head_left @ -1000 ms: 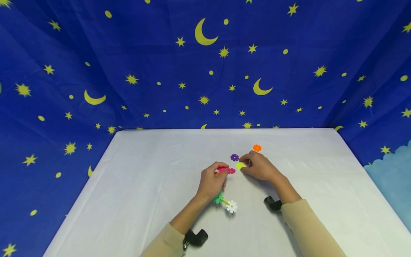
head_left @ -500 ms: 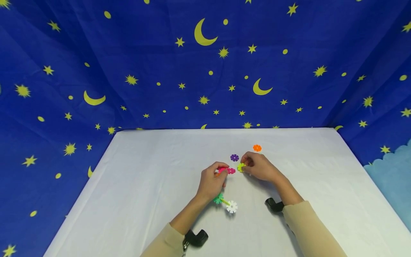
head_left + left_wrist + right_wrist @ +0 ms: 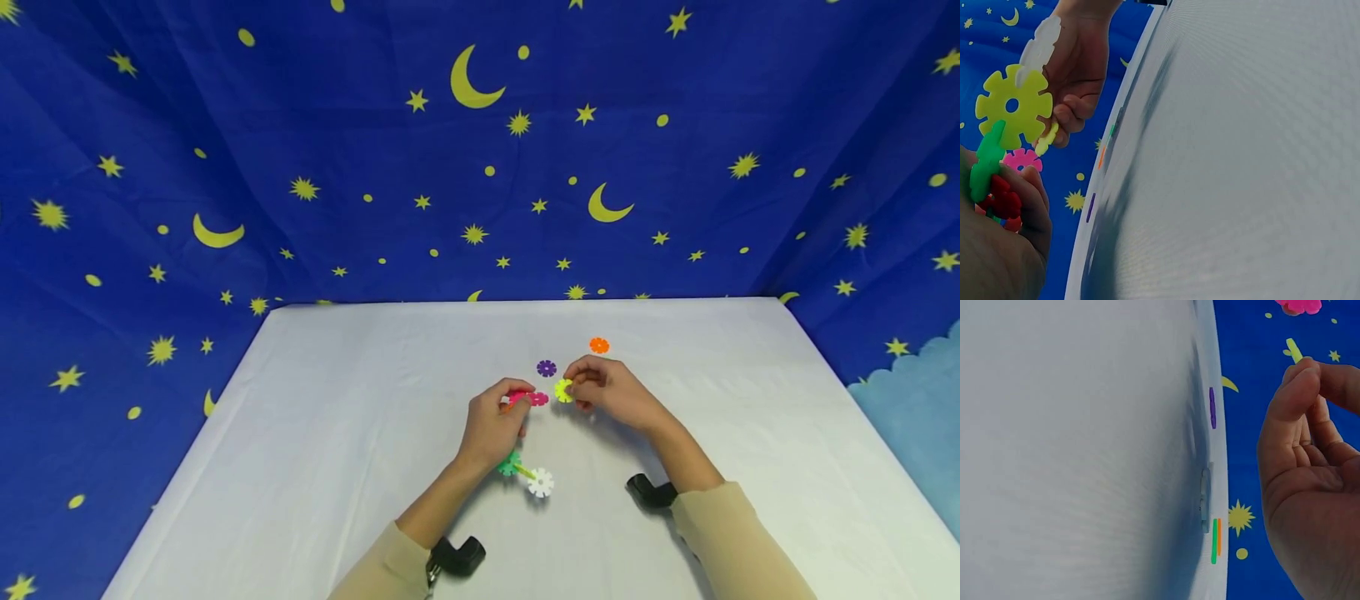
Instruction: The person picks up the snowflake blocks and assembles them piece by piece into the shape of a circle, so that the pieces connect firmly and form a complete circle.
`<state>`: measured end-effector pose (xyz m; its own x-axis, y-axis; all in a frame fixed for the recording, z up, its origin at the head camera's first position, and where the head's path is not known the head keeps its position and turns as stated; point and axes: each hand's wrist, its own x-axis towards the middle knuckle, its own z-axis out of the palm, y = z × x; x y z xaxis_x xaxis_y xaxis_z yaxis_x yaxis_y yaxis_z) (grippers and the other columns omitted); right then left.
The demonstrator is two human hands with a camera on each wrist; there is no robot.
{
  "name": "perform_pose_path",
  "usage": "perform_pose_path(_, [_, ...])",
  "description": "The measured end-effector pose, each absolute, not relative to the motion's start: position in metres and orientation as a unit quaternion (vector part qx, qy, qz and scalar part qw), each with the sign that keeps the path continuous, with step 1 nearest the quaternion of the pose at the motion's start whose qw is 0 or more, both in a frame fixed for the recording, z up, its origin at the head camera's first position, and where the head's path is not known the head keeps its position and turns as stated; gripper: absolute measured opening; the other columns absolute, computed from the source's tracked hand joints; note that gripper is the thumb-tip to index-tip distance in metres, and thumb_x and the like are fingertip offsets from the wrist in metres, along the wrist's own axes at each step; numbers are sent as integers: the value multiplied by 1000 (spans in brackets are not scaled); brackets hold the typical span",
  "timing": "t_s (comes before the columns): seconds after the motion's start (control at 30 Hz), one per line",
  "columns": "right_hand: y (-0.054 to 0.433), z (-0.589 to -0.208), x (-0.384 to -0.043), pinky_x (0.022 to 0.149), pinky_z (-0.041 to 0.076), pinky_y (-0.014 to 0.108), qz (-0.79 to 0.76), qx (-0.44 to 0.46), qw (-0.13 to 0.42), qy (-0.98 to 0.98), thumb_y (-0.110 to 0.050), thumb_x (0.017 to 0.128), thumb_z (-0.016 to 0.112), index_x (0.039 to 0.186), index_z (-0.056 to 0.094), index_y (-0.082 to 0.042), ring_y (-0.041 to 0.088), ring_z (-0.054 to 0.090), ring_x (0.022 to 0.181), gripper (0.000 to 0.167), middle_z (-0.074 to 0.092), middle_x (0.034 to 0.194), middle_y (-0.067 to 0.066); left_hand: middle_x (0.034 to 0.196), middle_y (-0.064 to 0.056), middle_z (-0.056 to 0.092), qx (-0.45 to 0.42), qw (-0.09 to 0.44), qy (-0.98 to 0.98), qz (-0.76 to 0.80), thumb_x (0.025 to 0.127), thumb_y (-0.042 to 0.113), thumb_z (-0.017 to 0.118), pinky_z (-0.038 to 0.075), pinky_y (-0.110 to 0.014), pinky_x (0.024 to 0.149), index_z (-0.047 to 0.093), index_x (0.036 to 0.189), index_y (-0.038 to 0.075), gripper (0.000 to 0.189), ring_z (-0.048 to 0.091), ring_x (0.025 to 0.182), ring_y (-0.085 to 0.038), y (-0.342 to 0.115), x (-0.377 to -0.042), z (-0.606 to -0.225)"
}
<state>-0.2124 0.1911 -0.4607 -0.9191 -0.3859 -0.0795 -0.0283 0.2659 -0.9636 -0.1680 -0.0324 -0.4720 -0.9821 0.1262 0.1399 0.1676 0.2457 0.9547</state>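
My left hand [image 3: 491, 425] grips a joined chain of notched snowflake discs above the white table. A pink disc [image 3: 540, 399] sticks out past its fingertips, while a green disc [image 3: 509, 464] and a white disc [image 3: 540, 482] hang out below the palm. The left wrist view also shows a larger-looking yellow disc [image 3: 1032, 103] and a red disc [image 3: 1007, 200] in this chain; fingers hide part of it. Just right of the pink disc, my right hand [image 3: 611, 392] pinches a separate yellow snowflake disc [image 3: 563, 390] between thumb and forefinger, held off the table.
Behind the hands, a purple disc [image 3: 547, 368] and an orange disc [image 3: 599, 345] lie on the white table [image 3: 315, 433]. A green disc [image 3: 1214, 541] lies near the orange one in the right wrist view. Blue star-patterned cloth [image 3: 375, 150] walls the table's back and sides.
The right hand has drawn the yellow disc slightly toward the body and turned it so its notched face shows more. The left hand stays almost still with its chain.
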Motion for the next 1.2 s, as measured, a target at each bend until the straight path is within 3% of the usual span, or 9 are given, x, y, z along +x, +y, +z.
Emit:
perform_pose_path(0.2, [191,-463,-206,63,55,43,-627,-141,157,750,-10,90,66,110,58,2,29,58,67,25,61,87,21,60,-14,60,-112,31,-787,-606,93,12,59,35,-25,35,70,98,18,14,52,41,-17,-33,-169,-473])
perform_pose_path(0.43, [189,-466,-199,63,54,43,-640,-146,170,735,-12,91,65,124,56,5,30,59,69,38,61,89,21,69,-15,64,-104,23,-784,-611,92,12,58,35,-24,35,70,97,17,13,55,44,-25,-33,-169,-473])
perform_pose_path(0.6, [186,-467,-195,64,55,42,-644,-137,169,733,-12,90,66,116,61,3,29,60,70,30,63,91,20,60,-11,60,-102,23,-785,-611,93,12,59,34,-24,35,69,97,16,12,54,43,-23,-34,-168,-474])
perform_pose_path(0.8, [185,-469,-192,63,56,41,-653,-133,173,725,-9,90,66,110,58,3,25,61,69,25,60,91,21,58,-11,59,-100,18,-784,-613,93,13,59,34,-23,34,69,98,15,11,54,43,-24,-34,-166,-477])
perform_pose_path(0.97, [186,-467,-189,63,56,40,-658,-131,171,721,-10,90,66,110,56,4,26,61,69,27,59,90,21,62,-16,61,-98,14,-783,-614,92,12,59,35,-23,35,69,98,15,12,56,46,-30,-33,-165,-475])
perform_pose_path(1.2, [185,-466,-188,64,56,42,-665,-130,170,716,-12,90,67,113,56,4,26,61,68,30,58,91,23,76,-14,67,-115,20,-779,-615,93,12,59,36,-24,36,69,98,17,12,55,45,-28,-33,-167,-474])
